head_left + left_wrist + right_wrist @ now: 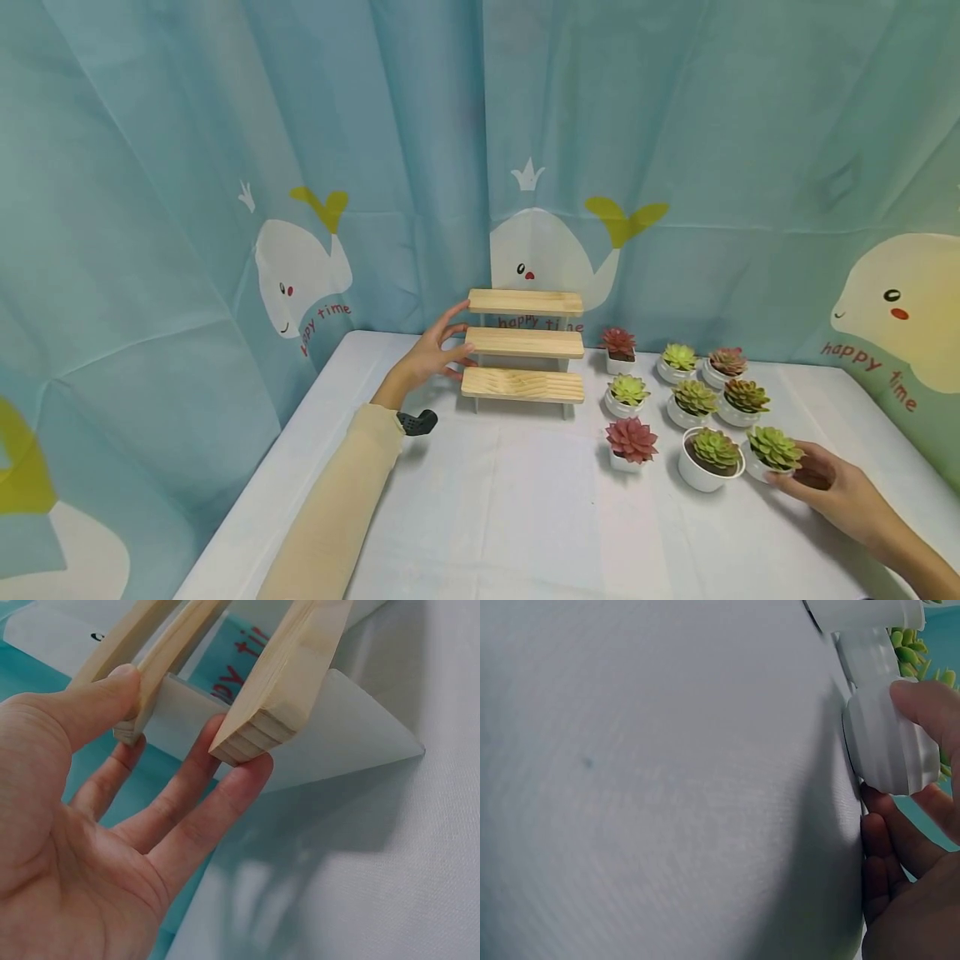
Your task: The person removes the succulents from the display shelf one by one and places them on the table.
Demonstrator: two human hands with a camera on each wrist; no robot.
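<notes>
At the back of the table stands a three-tier shelf [522, 384] with pale wooden planks and light side panels. My left hand [432, 352] holds its left end. In the left wrist view the thumb rests on one plank [161, 667], while spread fingertips touch the plank ends. At the right, my right hand [840, 492] pinches a small white pot [889, 739] with a green succulent [776, 448] between thumb and fingers. The pot stands on or just above the cloth; I cannot tell which. Beside it is a larger white pot [701, 475] with a green succulent.
Several more potted succulents, such as a red one [632, 440] and a yellow-green one [628, 390], stand between the shelf and my right hand. White cloth covers the table [525, 508]. A blue curtain [442, 167] with whale prints hangs close behind.
</notes>
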